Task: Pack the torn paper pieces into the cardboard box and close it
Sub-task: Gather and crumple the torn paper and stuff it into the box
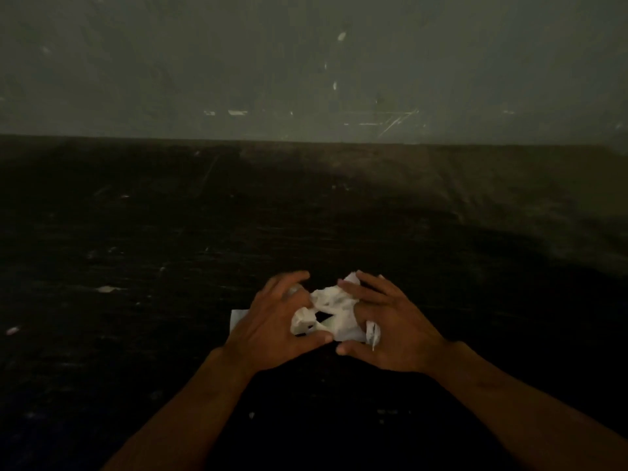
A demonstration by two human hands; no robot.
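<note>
A bunch of white torn paper pieces (pixel 331 312) lies crumpled on the dark floor between my two hands. My left hand (pixel 275 322) curls its fingers and thumb round the left side of the bunch. From the other side, my right hand (pixel 390 329) grips the paper, with a strip sticking out under its palm. A flat white scrap (pixel 238 317) shows beside my left hand. No cardboard box is in view.
The dark, scratched floor (pixel 170 249) stretches ahead to a grey wall (pixel 306 79). Small white flecks of paper (pixel 105 288) lie scattered on the left. The scene is dim.
</note>
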